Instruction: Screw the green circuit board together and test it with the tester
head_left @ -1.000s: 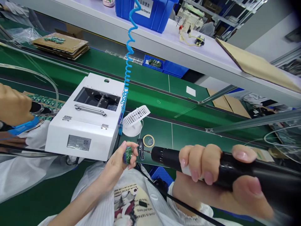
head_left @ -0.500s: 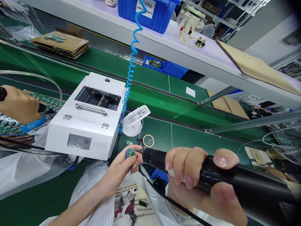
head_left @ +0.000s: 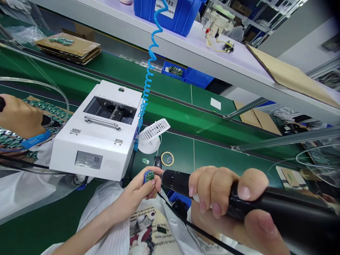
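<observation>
My left hand (head_left: 141, 185) pinches a green circuit board (head_left: 150, 176) at the frame's lower centre, my right hand (head_left: 217, 187) wraps a black electric screwdriver (head_left: 176, 179), nose near the board, and work looks under way, though how much is finished I cannot tell.

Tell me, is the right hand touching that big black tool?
Touching: the head view shows the right hand wrapped around the black tool, skin against its casing.
</observation>
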The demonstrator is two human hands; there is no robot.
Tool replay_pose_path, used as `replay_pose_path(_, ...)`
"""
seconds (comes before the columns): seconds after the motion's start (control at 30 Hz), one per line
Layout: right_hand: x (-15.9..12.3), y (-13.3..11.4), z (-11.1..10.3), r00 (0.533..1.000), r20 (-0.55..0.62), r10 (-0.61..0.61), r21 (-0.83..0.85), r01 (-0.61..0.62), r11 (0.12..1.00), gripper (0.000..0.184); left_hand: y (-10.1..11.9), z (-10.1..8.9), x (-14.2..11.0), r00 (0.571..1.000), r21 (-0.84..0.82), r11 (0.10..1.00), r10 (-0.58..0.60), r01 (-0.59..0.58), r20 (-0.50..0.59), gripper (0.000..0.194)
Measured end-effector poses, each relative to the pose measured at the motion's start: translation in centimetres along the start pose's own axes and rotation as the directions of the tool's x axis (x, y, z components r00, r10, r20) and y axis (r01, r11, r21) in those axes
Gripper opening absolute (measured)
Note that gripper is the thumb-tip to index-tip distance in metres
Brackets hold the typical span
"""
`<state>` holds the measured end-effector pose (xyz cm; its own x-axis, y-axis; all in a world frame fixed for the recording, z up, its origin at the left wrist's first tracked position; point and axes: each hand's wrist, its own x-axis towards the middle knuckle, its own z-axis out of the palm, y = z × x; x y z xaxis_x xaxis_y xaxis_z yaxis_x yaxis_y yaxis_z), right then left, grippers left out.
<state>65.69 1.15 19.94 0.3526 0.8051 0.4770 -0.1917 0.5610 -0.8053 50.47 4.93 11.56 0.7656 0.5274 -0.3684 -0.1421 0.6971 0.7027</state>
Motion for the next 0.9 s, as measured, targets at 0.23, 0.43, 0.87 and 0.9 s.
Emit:
replay_pose_path(0.23,-0.1,0.2,0.3,0.998,-0.028,0.051,0.002,-0.051,0.999,0.011,-1.3,-0.6,-0.1,0.998,-0.001,1.0,-0.029,0.029,0.058,0.037)
replay_pose_path(0.43,-1.1,1.1,0.2,0.99,-0.125,0.059,0.019,-0.057,0.998,0.011,-1.9,-0.5,0.4,0.997,-0.078,0.994,-0.071,0.071,0.01,0.036)
replay_pose_path(0.87,-0.9,6.6,-15.3,0.866,0.169,0.47,-0.734,-0.208,0.647,0.035,-6.1,-5.4,2.0,0.882,-0.048,0.97,-0.235,0.237,-0.409,0.059)
replay_pose_path(0.9,-1.4,7.9,-17.0,0.848,0.164,0.505,-0.845,-0.144,0.516,0.035,-6.3,-5.7,2.0,0.888,-0.026,0.976,-0.205,0.214,-0.412,0.055)
